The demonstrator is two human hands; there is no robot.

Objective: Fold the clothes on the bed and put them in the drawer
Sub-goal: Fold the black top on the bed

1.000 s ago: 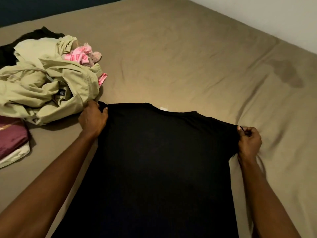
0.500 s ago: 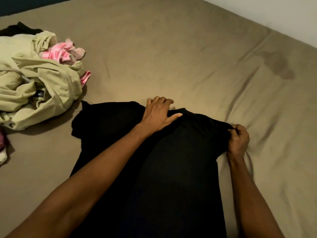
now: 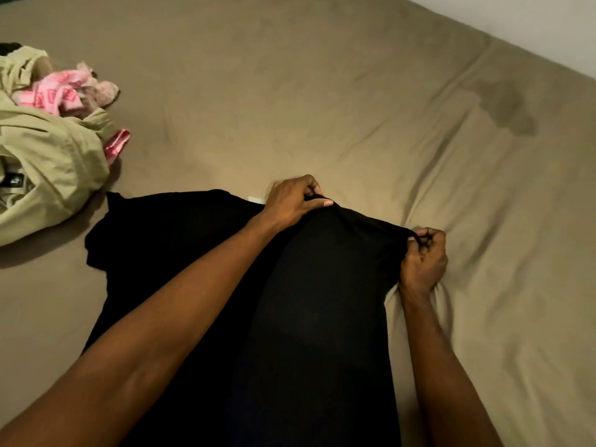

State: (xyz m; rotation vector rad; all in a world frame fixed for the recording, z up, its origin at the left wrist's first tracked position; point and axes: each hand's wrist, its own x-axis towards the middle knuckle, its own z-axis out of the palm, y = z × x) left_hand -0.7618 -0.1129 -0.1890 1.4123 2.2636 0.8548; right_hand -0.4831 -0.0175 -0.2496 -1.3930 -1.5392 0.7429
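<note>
I see a black shirt spread on the bed, its body running from the collar edge toward me and out of the bottom of the view, and I will place everything else against that shirt. My left hand reaches across the shirt to its far edge near the middle, where thumb and fingers pinch a fold of the black fabric and lift it slightly off the sheet; a small white tag shows just beside that hand at the collar. My right hand is at the shirt's right shoulder corner, fingers curled tight around a bunched bit of the fabric, so both hands are grasping the shirt and the cloth between them is drawn into a taut ridge. The shirt's left sleeve lies flat and free on the sheet, pointing toward a heap of clothes to the shirt's upper left. That heap is a pale green garment with a dark label, almost touching the shirt's left shoulder, and a crumpled pink garment on top of it, farther from the shirt. Beyond the shirt's right shoulder the tan sheet is creased, and a darker stain sits well apart from the shirt toward the white wall.
</note>
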